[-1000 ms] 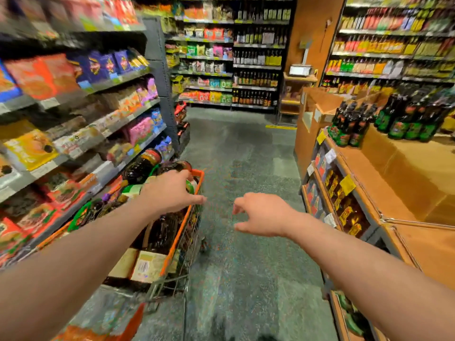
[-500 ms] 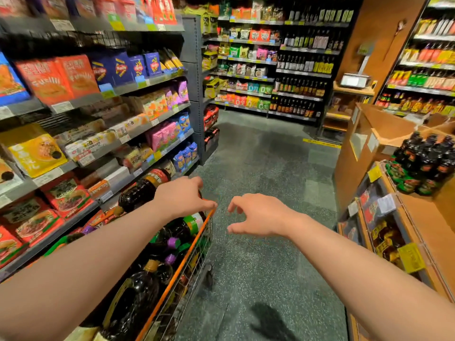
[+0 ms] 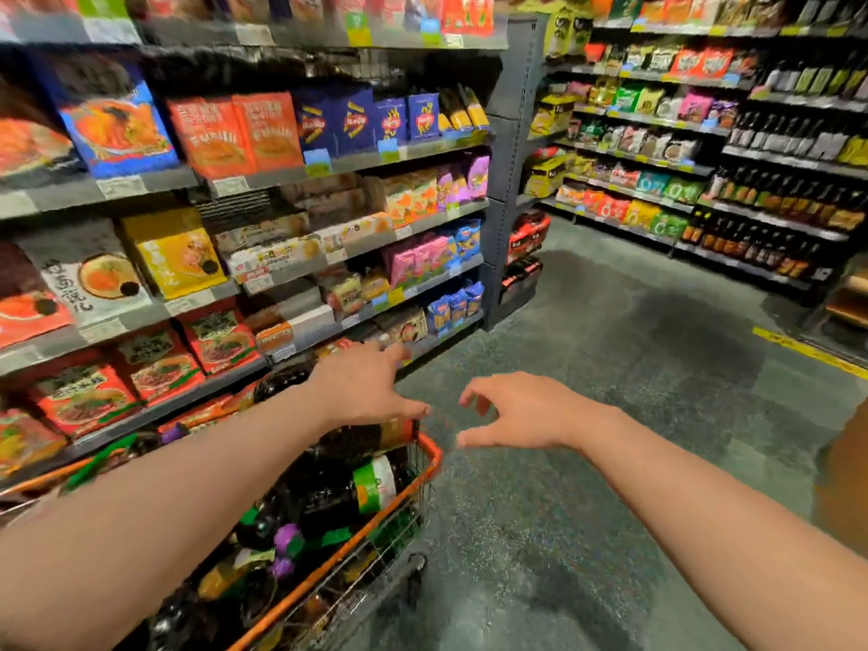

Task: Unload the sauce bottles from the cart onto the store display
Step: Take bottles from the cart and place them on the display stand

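left hand (image 3: 364,392) spread over glossy dark bottles (image 3: 329,500) | right hand (image 3: 512,415) loosely curled, empty

Little print is legible; the picture is blurred. On the left shelving, the white packet (image 3: 89,274) at the left edge of the third shelf down bears large dark Chinese characters beside a bowl picture, too smeared to read. The dark blue bags (image 3: 350,122) on the second shelf carry a red-and-yellow logo, unreadable. Shelf-edge price tags (image 3: 230,185) show no legible numbers.
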The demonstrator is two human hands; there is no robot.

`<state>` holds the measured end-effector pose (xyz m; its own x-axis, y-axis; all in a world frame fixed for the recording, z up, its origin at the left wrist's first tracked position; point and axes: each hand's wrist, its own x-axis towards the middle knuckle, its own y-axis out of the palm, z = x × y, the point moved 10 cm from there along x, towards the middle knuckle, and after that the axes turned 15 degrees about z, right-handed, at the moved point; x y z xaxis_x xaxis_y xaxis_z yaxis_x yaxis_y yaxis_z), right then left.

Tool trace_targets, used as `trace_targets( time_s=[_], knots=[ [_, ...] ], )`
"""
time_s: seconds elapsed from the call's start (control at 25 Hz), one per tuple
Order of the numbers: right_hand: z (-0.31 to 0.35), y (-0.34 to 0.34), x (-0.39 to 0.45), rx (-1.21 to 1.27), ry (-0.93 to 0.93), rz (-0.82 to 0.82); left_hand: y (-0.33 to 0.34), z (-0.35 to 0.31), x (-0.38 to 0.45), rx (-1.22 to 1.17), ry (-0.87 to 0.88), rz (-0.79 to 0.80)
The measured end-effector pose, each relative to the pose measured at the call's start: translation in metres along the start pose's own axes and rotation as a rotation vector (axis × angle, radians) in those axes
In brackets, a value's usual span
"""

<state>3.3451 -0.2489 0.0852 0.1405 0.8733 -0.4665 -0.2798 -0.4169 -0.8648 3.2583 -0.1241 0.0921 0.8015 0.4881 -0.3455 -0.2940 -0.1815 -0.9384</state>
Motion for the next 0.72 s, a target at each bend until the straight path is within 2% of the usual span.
trace_targets(
  time_s=[0.28, 0.48, 0.72],
  knots=[
    [-0.042, -0.062, 0.086, -0.26, -0.265, 0.066, -0.017, 0.026, 0.028, -0.173, -0.344, 0.0],
    [-0.007, -0.086, 0.15, -0.347, -0.518, 0.073, 0.009, 0.074, 0.012, -0.254, -0.635, 0.051],
    [0.043, -0.095, 0.243, -0.47, -0.65, 0.103, 0.034, 0.141, 0.024, -0.331, -0.827, 0.07]
  ],
)
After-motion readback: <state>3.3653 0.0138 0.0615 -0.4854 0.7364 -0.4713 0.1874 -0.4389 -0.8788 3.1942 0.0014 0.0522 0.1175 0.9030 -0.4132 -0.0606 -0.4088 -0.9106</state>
